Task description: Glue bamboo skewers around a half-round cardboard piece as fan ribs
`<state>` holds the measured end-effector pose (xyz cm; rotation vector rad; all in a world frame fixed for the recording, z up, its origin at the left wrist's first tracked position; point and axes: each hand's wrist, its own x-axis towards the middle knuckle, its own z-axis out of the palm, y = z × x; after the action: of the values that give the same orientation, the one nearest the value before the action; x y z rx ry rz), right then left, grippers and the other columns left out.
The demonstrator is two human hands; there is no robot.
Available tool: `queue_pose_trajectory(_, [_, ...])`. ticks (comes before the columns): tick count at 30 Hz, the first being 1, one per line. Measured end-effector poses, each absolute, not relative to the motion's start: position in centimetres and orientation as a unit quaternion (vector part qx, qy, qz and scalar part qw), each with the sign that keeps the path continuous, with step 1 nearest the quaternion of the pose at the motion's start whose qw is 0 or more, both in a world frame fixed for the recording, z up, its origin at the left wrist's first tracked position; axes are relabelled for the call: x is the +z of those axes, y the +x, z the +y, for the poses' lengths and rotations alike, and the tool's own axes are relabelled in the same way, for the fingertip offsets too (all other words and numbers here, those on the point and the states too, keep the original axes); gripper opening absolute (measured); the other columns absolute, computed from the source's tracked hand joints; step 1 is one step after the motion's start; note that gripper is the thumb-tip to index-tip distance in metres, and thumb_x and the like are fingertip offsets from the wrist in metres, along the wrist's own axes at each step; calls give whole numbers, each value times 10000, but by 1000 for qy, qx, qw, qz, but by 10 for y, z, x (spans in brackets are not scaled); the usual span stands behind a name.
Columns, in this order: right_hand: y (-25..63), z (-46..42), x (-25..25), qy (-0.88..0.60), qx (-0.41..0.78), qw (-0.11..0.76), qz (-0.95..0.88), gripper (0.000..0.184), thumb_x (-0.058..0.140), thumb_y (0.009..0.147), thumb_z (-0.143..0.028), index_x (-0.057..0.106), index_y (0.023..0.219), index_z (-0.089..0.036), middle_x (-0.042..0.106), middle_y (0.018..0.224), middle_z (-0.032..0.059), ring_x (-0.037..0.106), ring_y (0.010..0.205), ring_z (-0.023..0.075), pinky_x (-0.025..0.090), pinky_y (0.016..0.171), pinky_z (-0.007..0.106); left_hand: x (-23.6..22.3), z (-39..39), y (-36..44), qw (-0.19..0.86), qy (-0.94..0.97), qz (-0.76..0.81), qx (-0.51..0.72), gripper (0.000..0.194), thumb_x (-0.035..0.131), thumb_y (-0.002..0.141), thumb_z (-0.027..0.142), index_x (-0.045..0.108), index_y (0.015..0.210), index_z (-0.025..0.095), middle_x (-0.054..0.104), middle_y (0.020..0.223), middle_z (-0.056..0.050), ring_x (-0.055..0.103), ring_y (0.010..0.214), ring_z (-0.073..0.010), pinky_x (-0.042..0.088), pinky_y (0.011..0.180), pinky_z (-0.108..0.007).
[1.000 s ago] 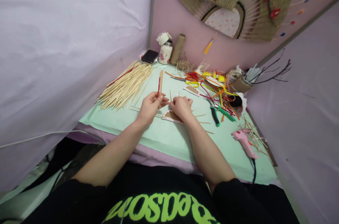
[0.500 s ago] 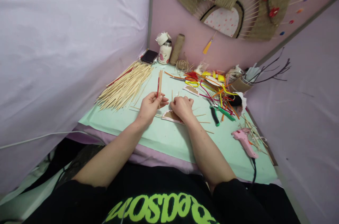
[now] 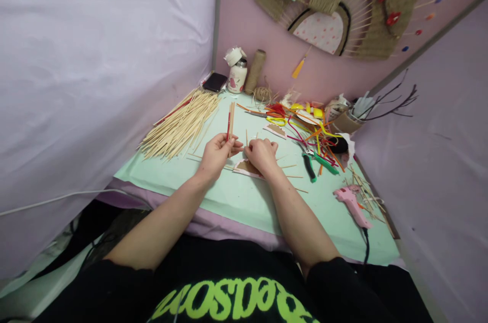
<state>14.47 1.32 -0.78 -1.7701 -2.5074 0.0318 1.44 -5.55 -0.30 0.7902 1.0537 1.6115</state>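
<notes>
My left hand [image 3: 216, 153] is closed round a small bundle of thin wooden sticks [image 3: 230, 120], one of them red, held upright over the mint-green table mat [image 3: 244, 196]. My right hand [image 3: 262, 154] is curled, fingertips pinched on a short stick standing on a brown half-round cardboard piece [image 3: 244, 167] with a pink edge that lies flat under it. The two hands almost touch. A few loose sticks lie on the mat around the cardboard.
A big pile of bamboo sticks [image 3: 181, 123] lies at the left. Green-handled pliers [image 3: 308, 165], coloured pipe cleaners [image 3: 305, 124] and a pink glue gun [image 3: 353, 206] lie at the right. A jar [image 3: 238, 76], twine spool [image 3: 256, 69] and black phone [image 3: 215, 81] stand at the back.
</notes>
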Motion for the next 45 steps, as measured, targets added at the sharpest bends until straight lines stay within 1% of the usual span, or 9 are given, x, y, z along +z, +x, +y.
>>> queue_pose_trajectory(4, [145, 12, -6, -579, 13, 43, -814, 345, 416, 934, -302, 735, 895, -177, 720, 941, 137, 542, 1031, 297, 277, 847, 415, -3, -56, 15, 506, 326, 438, 667, 227, 726, 788, 337, 626, 879, 155, 719, 769, -31, 691, 707, -135, 568, 802, -330])
queue_pose_trajectory(9, [145, 11, -5, -579, 14, 39, -814, 361, 409, 948, -318, 741, 927, -178, 719, 960, 143, 542, 1038, 294, 273, 865, 419, -4, -56, 14, 508, 326, 436, 667, 240, 732, 790, 345, 622, 886, 155, 717, 787, -35, 697, 710, -142, 565, 825, -358])
queue_pose_trajectory(16, [147, 10, -3, -584, 9, 46, -810, 393, 414, 966, -398, 742, 922, -187, 715, 975, 141, 534, 1047, 290, 275, 869, 419, -3, -55, 13, 507, 319, 434, 673, 254, 739, 779, 354, 628, 882, 151, 716, 772, -36, 694, 708, -140, 565, 835, -356])
queue_pose_trajectory(27, [146, 10, -5, -583, 13, 59, -810, 321, 447, 934, -295, 742, 882, -179, 721, 974, 132, 545, 1025, 270, 272, 850, 395, -4, -54, 12, 514, 314, 426, 675, 299, 762, 750, 366, 620, 884, 141, 717, 763, -40, 707, 691, -155, 564, 783, -345])
queue_pose_trajectory(40, [145, 9, -4, -583, 18, 51, -811, 333, 432, 933, -297, 744, 898, -186, 722, 987, 131, 544, 1034, 275, 277, 854, 405, -5, -55, 12, 513, 317, 426, 675, 288, 763, 757, 374, 624, 870, 148, 714, 762, -35, 704, 698, -148, 568, 813, -358])
queue_pose_trajectory(45, [146, 8, -3, -583, 19, 56, -810, 325, 447, 934, -306, 741, 869, -181, 725, 974, 127, 549, 1023, 276, 275, 855, 406, -4, -55, 12, 516, 312, 427, 673, 259, 754, 769, 344, 623, 873, 146, 714, 767, -34, 704, 698, -144, 569, 814, -351])
